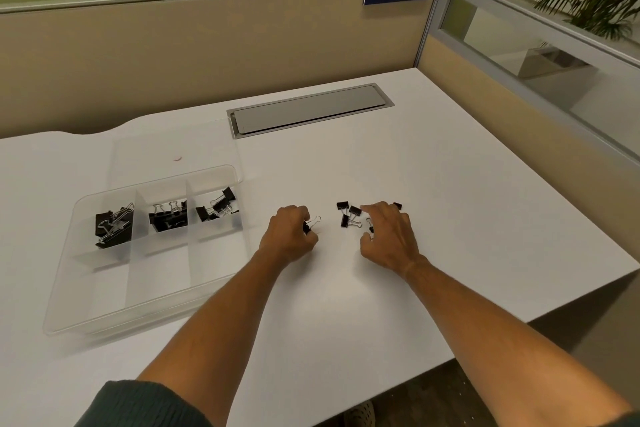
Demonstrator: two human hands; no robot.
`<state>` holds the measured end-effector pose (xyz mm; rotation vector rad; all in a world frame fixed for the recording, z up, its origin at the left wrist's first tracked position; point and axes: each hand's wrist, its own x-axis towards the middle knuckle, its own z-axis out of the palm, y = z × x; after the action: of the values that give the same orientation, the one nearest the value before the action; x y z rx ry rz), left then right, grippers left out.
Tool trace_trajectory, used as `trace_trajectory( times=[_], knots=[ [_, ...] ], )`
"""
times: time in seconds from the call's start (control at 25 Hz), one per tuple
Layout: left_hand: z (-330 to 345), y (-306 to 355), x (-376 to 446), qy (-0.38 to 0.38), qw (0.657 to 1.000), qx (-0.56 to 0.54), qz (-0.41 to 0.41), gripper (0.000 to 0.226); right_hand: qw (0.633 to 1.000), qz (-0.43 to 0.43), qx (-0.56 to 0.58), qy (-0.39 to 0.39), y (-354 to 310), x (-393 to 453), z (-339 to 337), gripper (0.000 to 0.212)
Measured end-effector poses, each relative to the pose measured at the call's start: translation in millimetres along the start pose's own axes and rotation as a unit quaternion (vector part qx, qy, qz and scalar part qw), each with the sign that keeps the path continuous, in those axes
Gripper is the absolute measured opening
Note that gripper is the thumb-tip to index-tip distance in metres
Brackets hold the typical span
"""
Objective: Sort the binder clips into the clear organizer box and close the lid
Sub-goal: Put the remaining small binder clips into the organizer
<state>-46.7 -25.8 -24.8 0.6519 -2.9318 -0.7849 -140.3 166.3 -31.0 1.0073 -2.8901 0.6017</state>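
Observation:
A clear organizer box (65, 302) lies on the white desk at the left, its clear lid (138, 149) open behind it. Its three far compartments hold black binder clips: large ones (112, 227), medium ones (168, 217), small ones (218, 206). My left hand (289, 236) grips a small black binder clip (310, 224) just right of the box. Several small clips (349, 215) lie loose on the desk between my hands. My right hand (388, 236) hovers over these with curled fingers, covering some of them; one clip (397, 206) peeks out past the fingers.
A grey cable hatch (308, 111) is set into the desk at the back. Beige partition walls close off the back and right. The desk edge runs diagonally at the right, with floor below. A small pink dot (177, 158) shows under the lid.

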Motion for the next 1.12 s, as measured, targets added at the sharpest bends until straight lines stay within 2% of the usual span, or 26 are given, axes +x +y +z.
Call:
trace_trajectory(
  times=[0.28,0.48,0.6,0.8,0.92,1.04,1.12],
  knots=[
    [-8,-5,-10,0.025,0.996,-0.079,-0.027,0.053,0.998,-0.039,-0.019,-0.049,-16,16,13,0.043],
    [-11,-3,-14,0.029,0.992,-0.119,-0.034,0.059,0.99,-0.069,-0.075,-0.099,-20,24,21,0.04],
    [-11,-2,-15,0.03,0.991,-0.127,-0.032,0.059,0.992,-0.065,-0.042,-0.097,-20,22,20,0.037],
    [-12,4,-15,0.028,0.994,-0.1,-0.029,0.052,0.997,-0.026,0.065,-0.044,-14,23,4,0.028],
    [-9,7,-10,0.022,0.997,-0.071,-0.028,0.033,0.993,0.015,0.113,-0.008,-8,26,-7,0.025],
    [-6,14,-3,0.016,0.997,-0.073,-0.031,0.017,0.991,0.063,0.114,-0.019,0,28,-14,0.028],
    [-2,18,3,0.008,0.995,-0.095,-0.04,0.014,0.99,0.079,0.115,-0.035,6,27,-16,0.029]
  ],
)
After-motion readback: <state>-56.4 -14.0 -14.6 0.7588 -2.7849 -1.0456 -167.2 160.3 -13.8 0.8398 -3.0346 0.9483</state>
